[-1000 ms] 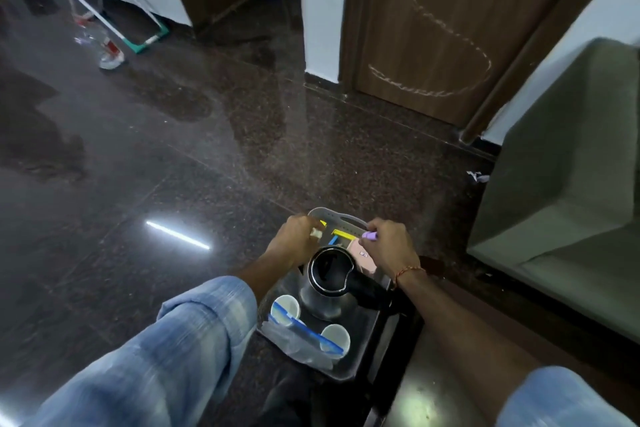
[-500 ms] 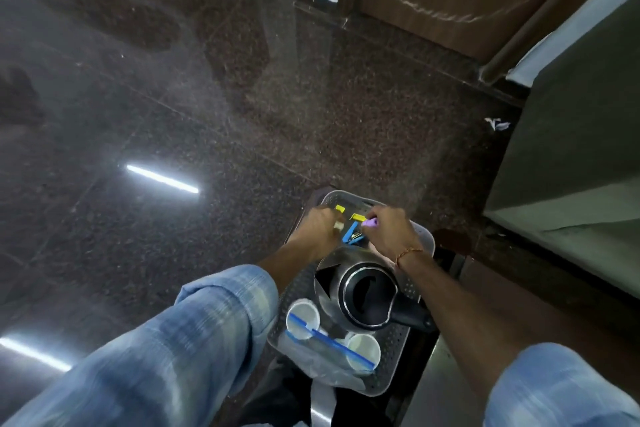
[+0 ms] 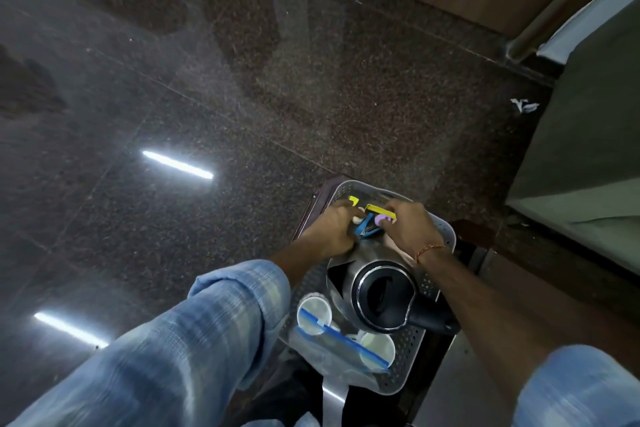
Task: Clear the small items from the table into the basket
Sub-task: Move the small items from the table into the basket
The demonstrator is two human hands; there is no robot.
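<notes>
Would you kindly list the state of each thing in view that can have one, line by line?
Basket: on the table, already loaded.
Kettle: upright in the basket, lid open.
Zip bag: lying over the basket's near end.
White cups: upright, mouths up, under the bag.
Left hand: grip closed on small items over the basket's far end.
Right hand: grip closed on a purple piece.
Yellow pieces: between the hands.

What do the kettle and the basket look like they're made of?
Kettle: brushed steel by its dull silver sheen, with a black, probably plastic handle. Basket: perforated and pale grey, likely plastic, though metal can't be ruled out.
</notes>
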